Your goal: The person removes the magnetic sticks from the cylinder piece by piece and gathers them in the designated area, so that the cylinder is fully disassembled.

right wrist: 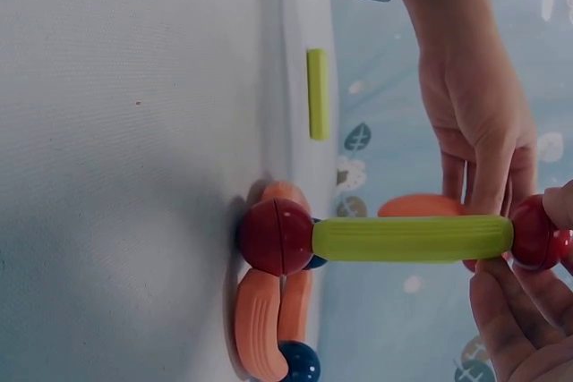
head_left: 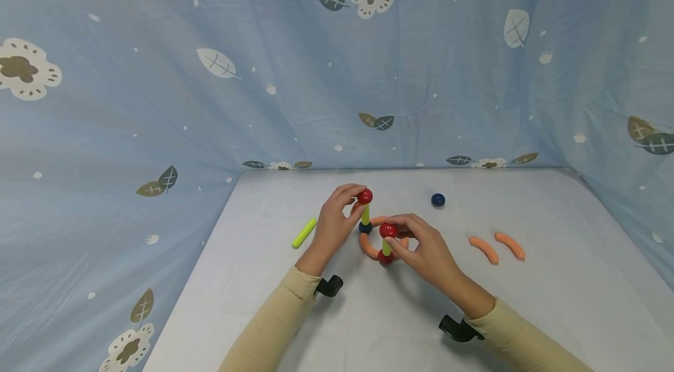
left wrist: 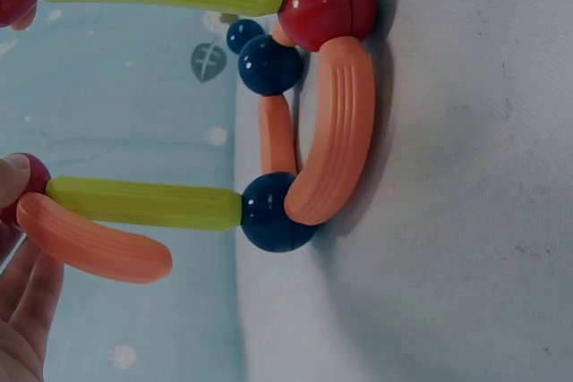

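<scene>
My left hand (head_left: pixel 333 221) pinches a red ball (head_left: pixel 365 196) on top of an upright yellow-green rod (left wrist: pixel 148 202). That rod's foot is on a dark blue ball (left wrist: pixel 277 212). A curved orange stick (left wrist: pixel 94 239) sticks out from the pinched ball in the left wrist view. Nearer me, my right hand (head_left: pixel 425 246) pinches another red ball (right wrist: pixel 535 232), atop a second yellow-green rod (right wrist: pixel 412 239) standing on a lower red ball (right wrist: pixel 276 237). Curved orange sticks (left wrist: pixel 345 123) join the lower balls in a ring on the table, partly covered by my right hand.
On the white table (head_left: pixel 337 325), a loose yellow-green rod (head_left: pixel 304 233) lies left of the ring. A dark blue ball (head_left: pixel 438 200) is at the back right. Two curved orange sticks (head_left: pixel 484 250) lie to the right. A blue patterned cloth (head_left: pixel 295 68) hangs behind the table.
</scene>
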`<state>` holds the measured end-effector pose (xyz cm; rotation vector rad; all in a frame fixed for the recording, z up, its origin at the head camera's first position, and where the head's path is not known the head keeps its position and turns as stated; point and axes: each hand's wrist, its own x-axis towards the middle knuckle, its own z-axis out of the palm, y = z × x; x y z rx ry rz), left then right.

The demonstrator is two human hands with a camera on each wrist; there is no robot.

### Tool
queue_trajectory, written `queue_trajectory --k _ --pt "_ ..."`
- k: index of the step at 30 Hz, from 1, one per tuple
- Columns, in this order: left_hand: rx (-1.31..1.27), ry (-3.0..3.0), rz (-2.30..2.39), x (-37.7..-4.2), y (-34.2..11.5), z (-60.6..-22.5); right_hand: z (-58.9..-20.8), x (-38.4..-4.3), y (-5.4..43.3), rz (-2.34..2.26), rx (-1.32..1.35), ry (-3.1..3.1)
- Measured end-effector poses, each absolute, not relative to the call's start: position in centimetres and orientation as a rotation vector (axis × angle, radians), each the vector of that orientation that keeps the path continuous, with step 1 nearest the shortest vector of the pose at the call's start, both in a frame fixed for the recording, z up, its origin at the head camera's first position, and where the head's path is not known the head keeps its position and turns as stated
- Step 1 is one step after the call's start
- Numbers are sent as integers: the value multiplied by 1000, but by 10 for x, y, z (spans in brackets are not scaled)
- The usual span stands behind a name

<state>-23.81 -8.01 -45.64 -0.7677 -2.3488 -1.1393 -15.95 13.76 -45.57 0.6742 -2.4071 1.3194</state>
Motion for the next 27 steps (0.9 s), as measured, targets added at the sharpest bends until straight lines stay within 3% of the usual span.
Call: queue_trajectory --k 27 --pt "-769 -2381 -1193 -239 -84 -455 -453 -158 138 1333 673 -2412"
